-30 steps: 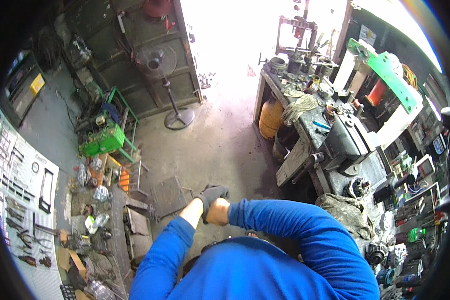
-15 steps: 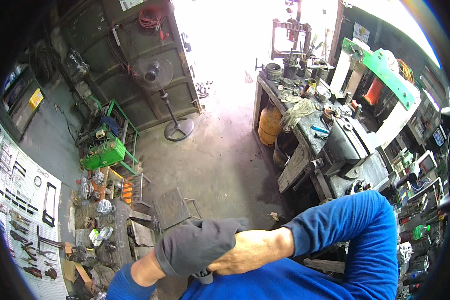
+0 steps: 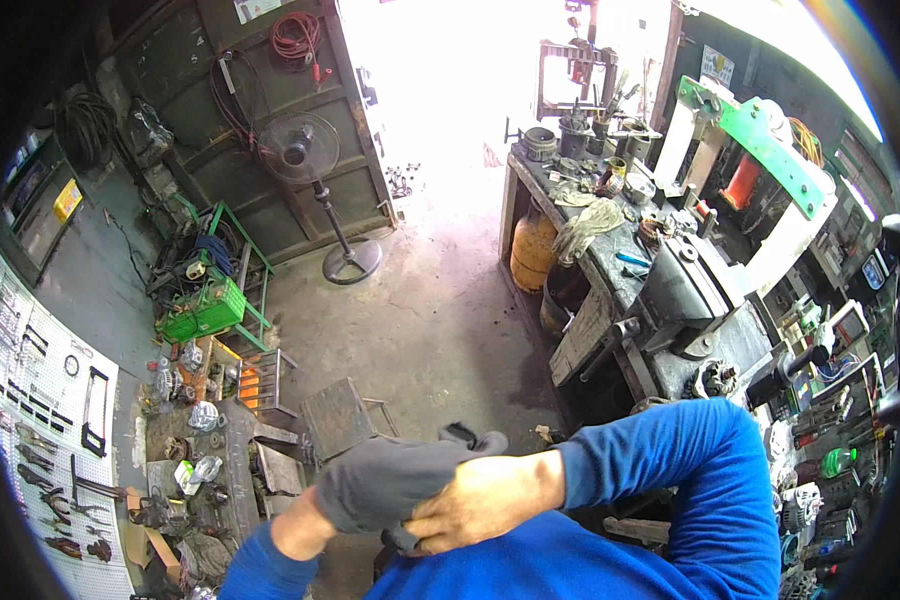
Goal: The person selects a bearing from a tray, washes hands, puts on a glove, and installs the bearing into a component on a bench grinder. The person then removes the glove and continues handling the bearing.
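Observation:
Before my chest, my left hand (image 3: 375, 490) is covered by a dark grey cloth glove (image 3: 395, 475), its bare wrist coming out of a blue sleeve. My bare right hand (image 3: 475, 500) lies across the glove, its fingers closed on the grey fabric at the palm side. A bit of glove hangs below the right fingertips, and a dark, loose-looking finger of it sticks up beyond the right knuckles. How the left fingers are bent inside the fabric is hidden.
To the right stands a cluttered workbench (image 3: 610, 265) with a bench vise (image 3: 685, 285) and work gloves (image 3: 585, 230); an orange gas cylinder (image 3: 533, 250) is beneath. A wooden stool (image 3: 338, 418), pedestal fan (image 3: 350, 262), green crate (image 3: 205, 308) and tool pegboard (image 3: 45, 430) are leftward.
My right hand has shifted slightly over the glove, with its fingers showing more plainly now. The dark glove finger has risen beyond the knuckles, and the view has turned slightly.

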### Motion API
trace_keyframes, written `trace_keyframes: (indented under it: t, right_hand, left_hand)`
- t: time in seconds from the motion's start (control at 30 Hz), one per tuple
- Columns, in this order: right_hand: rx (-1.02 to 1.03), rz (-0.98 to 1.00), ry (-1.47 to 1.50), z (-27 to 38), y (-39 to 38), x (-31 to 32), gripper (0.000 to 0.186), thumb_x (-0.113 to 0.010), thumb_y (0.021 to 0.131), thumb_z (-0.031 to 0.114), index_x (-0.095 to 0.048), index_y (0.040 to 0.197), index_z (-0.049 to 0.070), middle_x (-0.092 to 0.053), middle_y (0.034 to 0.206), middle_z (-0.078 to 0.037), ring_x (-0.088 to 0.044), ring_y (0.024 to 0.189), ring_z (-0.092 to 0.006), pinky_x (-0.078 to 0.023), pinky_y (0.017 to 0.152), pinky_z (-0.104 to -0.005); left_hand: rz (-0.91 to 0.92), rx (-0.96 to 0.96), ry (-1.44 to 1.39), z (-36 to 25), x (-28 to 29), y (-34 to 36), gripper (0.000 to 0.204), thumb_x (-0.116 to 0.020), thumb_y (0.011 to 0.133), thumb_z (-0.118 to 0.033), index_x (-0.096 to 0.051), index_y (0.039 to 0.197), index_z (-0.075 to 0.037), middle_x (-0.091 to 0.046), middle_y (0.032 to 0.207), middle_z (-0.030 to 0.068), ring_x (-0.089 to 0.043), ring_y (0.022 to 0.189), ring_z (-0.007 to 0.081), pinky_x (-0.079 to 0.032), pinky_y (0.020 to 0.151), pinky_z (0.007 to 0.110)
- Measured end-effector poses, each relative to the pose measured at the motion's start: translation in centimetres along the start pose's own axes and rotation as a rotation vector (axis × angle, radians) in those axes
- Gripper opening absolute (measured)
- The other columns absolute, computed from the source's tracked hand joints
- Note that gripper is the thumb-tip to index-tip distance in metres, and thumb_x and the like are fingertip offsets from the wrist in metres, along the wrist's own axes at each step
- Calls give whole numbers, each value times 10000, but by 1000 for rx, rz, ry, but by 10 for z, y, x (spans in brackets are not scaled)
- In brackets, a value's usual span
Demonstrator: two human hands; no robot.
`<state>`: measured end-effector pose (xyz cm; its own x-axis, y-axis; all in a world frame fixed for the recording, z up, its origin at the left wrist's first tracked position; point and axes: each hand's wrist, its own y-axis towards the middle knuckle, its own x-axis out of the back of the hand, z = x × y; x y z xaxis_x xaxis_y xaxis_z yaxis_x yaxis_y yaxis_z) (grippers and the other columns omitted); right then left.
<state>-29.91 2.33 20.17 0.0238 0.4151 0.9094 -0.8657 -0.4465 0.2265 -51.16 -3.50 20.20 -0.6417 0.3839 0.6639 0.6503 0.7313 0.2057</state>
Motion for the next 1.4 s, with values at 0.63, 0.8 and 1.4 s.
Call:
trace_keyframes:
  t: [0.63, 0.8, 1.4]
  right_hand:
    - [-915, -1098, -266, -144, -45, -88, 497, -544, 1055, 205, -412, 1516, 75, -605, 1309, -84, -567, 1226, -221, -428, 1125, -372]
    - [-1147, -1412, 282, -155, -53, -154, 518, -575, 1029, 240, -436, 1475, 15, -596, 1282, -261, -597, 1173, -331, -464, 1039, -366]
    - [-901, -1418, 1419, -93, -41, -102, 910, -568, 975, 615, -138, 1661, 201, -15, 1724, -159, -60, 1578, -379, -311, 1136, -675]
  left_hand:
    - [-552, 236, 466, 96, -63, 78, 480, -627, 911, -221, -585, 1358, -51, -604, 1339, 210, -563, 1260, 354, -380, 1115, 472]
    - [-674, 325, 491, 142, -125, 71, 330, -684, 837, -309, -678, 1075, -80, -686, 930, 151, -661, 907, 385, -503, 808, 492]
    - [-578, 545, 574, 214, -142, -21, 124, -601, 924, -209, -673, 950, -112, -689, 892, 94, -670, 866, 308, -505, 765, 462]
